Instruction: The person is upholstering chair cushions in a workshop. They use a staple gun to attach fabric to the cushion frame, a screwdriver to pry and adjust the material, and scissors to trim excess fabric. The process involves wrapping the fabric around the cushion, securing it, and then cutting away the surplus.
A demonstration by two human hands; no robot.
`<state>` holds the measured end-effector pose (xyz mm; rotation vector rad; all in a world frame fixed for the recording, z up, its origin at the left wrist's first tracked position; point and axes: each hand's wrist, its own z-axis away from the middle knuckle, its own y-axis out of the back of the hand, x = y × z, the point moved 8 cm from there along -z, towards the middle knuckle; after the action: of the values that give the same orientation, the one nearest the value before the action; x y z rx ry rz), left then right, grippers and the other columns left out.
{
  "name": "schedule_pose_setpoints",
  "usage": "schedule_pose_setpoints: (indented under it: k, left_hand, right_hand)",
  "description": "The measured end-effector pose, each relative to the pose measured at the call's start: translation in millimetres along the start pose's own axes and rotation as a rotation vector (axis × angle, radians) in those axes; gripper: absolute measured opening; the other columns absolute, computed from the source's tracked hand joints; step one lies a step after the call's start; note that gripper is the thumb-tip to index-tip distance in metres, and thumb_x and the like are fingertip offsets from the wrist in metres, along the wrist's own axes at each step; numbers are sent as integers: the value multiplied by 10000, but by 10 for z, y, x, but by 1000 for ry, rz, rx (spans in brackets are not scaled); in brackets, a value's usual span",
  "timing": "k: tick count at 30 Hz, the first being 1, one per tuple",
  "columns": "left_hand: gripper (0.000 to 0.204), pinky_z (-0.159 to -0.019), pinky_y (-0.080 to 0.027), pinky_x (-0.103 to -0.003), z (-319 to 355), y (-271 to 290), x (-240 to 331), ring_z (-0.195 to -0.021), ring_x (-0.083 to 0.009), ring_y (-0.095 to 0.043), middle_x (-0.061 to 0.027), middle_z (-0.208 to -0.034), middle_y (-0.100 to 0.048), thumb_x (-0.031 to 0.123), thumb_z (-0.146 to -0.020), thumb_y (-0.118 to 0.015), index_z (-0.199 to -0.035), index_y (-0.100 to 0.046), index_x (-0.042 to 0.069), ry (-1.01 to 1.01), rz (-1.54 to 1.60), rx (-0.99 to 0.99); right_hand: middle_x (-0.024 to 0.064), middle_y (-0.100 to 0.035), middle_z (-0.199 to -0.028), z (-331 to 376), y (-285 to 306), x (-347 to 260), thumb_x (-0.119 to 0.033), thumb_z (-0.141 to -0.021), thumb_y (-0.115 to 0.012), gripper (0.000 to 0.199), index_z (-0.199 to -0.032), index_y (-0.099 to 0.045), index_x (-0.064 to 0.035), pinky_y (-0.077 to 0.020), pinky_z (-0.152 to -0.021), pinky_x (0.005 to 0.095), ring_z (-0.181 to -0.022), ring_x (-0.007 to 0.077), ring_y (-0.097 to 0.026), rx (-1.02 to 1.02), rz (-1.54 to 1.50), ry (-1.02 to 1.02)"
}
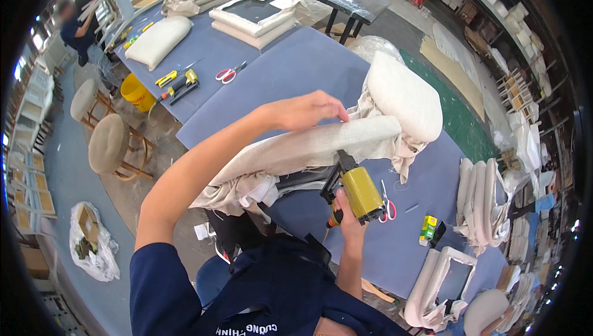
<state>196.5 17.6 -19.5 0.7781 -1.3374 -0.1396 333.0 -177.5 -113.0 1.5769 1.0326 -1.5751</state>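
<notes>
A cream upholstered cushion (309,144) stands tilted on its edge in front of me, its loose fabric gathered along the near side and its dark underside partly showing. My left hand (312,110) reaches over its far top edge with bent fingers closed on the fabric there; the fingertips are partly hidden. My right hand (351,215) is wrapped round the handle of a yellow and black staple gun (363,194). The gun's nose points at the near side of the cushion, close to the fabric. Another plump cream cushion (407,98) lies at the far right of it.
Red-handled scissors (388,207) and a small green-yellow box (428,230) lie to the right on the blue table (290,76). Farther off are a second pair of scissors (230,74), another staple gun (184,86) and stacked cushions (253,18). A person (83,27) stands at the far left.
</notes>
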Motion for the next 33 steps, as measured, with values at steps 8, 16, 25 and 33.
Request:
schedule_pose_setpoints:
  k: [8, 16, 25, 33]
  left_hand:
    - [663, -1080, -428, -486, 179, -114, -5, -1206, -441, -577, -272, -1498, -469, 560, -1070, -359, -1578, -375, 134, 261, -197, 75]
    - [744, -487, -515, -319, 402, -109, 308, -566, -254, -665, -244, -1396, -534, 322, -981, -651, -1616, -277, 219, 24, -976, 446]
    - [870, -525, -543, -332, 489, -191, 510, -600, -233, -661, -215, -1441, -515, 82, -898, -662, -1639, -220, 202, -61, -1037, 374]
    - [583, -1111, -422, -402, 474, 79, 184, -1359, -341, -505, -194, -1533, -472, 264, -1048, -526, -1573, -366, 67, -53, 96, 100]
  right_hand:
    - [-3, -589, -663, -65, -206, 46, -144, -930, -757, 182, -849, -644, -26, -407, -499, 286, -526, 95, -521, 25, -72, 43]
    - [-3, -563, -721, -246, -372, -117, -165, -979, -715, 170, -1012, -650, -11, -409, -554, 252, -614, 91, -516, -83, 128, 71]
    - [116, -737, -837, -74, -448, -6, -222, -878, -801, 200, -913, -741, -35, -470, -628, 361, -697, 274, -678, -130, 444, 181]
    - [-6, -663, -712, 133, -253, 29, -230, -881, -833, 267, -913, -716, 8, -430, -573, 280, -616, 90, -560, -77, 76, -60]
